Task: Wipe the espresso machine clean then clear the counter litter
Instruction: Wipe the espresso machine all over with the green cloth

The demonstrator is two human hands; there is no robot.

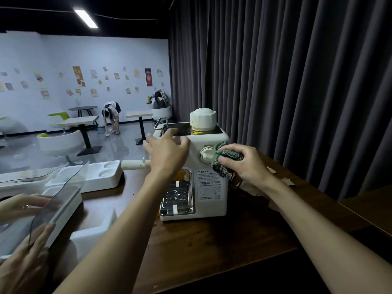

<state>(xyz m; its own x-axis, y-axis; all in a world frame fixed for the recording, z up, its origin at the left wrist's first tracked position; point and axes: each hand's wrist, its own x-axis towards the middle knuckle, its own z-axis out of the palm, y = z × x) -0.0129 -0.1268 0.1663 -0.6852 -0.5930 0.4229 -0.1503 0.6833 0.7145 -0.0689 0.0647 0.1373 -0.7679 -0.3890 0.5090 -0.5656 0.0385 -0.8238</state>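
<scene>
Squarely at the middle of the dark brown wooden tabletop (212, 240) stands the cream-white boxy espresso machine (210, 187), with a chrome drip tray (177, 198) at its base and a round white cap (203, 119) on its dark top plate. The left grip (167, 151) is released, its fingers spread and laid over the machine's upper left front corner. The right grip (244, 164) is clenched round a bunched green knitted cloth (224, 160) and holds it against the machine's front, just beside the round white dial knob (206, 154). A cream cylindrical handle (133, 164) juts out from the machine's left side, behind the left wrist.

To the left on the tabletop lie white moulded foam packing pieces (101, 175), one with two round hollows. At the left edge, another person's two hands (25, 203) hold a smoky transparent plastic panel (59, 200) tilted over the foam. Flat brown cardboard scraps (282, 177) lie on the tabletop behind the right wrist. A dark grey pleated curtain (297, 81) hangs close behind the machine.
</scene>
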